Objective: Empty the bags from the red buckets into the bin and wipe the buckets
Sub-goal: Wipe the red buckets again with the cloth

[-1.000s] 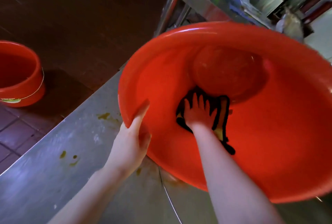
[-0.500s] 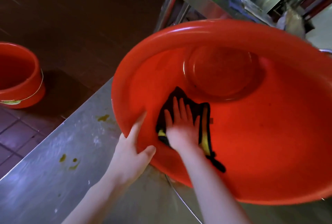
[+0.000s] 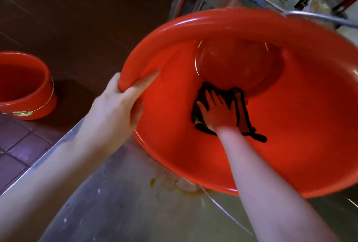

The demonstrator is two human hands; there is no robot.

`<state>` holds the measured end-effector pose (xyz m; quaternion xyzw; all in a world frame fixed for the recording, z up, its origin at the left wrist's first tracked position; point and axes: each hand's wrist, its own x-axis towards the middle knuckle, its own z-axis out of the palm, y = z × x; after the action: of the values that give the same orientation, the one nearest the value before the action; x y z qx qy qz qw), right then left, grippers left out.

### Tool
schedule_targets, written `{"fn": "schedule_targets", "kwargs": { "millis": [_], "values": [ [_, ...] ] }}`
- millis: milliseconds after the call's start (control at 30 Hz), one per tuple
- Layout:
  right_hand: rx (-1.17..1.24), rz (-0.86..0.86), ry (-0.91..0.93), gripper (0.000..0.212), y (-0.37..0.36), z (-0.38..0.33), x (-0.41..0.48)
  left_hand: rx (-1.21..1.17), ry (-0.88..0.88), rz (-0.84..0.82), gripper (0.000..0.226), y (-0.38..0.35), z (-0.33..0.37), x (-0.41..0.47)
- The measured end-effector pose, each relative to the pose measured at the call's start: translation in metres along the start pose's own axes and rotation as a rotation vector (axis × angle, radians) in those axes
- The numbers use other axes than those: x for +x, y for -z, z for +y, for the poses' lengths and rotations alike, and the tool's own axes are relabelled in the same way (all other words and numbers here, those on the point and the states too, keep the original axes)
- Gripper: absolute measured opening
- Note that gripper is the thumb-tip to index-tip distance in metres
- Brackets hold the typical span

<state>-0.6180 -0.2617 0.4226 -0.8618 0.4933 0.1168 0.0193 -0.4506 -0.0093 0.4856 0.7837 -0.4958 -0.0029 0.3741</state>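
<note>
Our left hand (image 3: 116, 104) clamped round the rim of the tilted red bucket (image 3: 290, 125) at its 9 o'clock, our right hand (image 3: 217, 111) flat with fingers spread, pressing a dark cloth (image 3: 206, 88) on the inner wall just below the base, bucket resting on the steel desk (image 3: 120, 203), second red bucket (image 3: 25, 86) on the floor (image 3: 87, 18) at our 9 o'clock.

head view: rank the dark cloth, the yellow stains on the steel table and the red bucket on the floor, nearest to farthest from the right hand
1. dark cloth, pressed under the right hand inside the tilted red bucket.
2. yellow stains, on the steel table below that bucket's near rim.
3. red bucket on the floor, far off to the left.
</note>
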Motion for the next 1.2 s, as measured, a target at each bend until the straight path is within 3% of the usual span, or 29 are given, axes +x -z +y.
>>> {"fn": "schedule_targets", "kwargs": {
  "millis": [167,300,400,567,667,767,800,933,1000,1100,1200],
  "values": [
    [0.073,-0.065,-0.117,0.062,-0.004,-0.048,-0.036,-0.163,0.205,0.064,0.083,-0.032,-0.003,-0.035],
    [0.116,0.123,0.099,0.069,-0.024,-0.099,-0.117,-0.253,0.318,0.052,0.085,-0.045,-0.002,-0.06],
    [0.061,0.119,0.179,0.07,-0.021,-0.096,-0.13,-0.306,0.38,0.03,0.081,-0.044,-0.005,-0.07],
    [0.158,-0.1,0.062,0.061,0.012,-0.073,-0.048,-0.365,0.369,0.063,0.084,-0.027,0.021,-0.064],
    [0.082,-0.289,0.093,0.057,0.029,-0.066,-0.019,-0.39,0.383,0.041,0.089,-0.007,0.028,-0.061],
    [0.087,-0.355,0.135,0.054,0.035,-0.072,-0.032,-0.387,0.32,0.028,0.095,0.016,0.037,-0.057],
    [0.137,-0.35,0.166,0.055,0.038,-0.078,-0.043,-0.378,0.272,0.031,0.098,0.024,0.042,-0.054],
    [0.798,-0.117,0.278,0.059,0.054,-0.115,-0.097,-0.328,0.161,-0.021,0.104,0.048,0.055,-0.035],
    [1.019,-0.063,0.356,0.065,0.069,-0.135,-0.11,-0.304,0.143,-0.058,0.107,0.056,0.054,-0.026],
    [1.123,-0.058,0.446,0.065,0.099,-0.153,-0.104,-0.261,0.11,-0.123,0.108,0.069,0.049,-0.016],
    [1.006,-0.095,0.439,0.064,0.094,-0.157,-0.098,-0.259,0.21,-0.189,0.102,0.081,0.043,-0.013]
  ]
}}
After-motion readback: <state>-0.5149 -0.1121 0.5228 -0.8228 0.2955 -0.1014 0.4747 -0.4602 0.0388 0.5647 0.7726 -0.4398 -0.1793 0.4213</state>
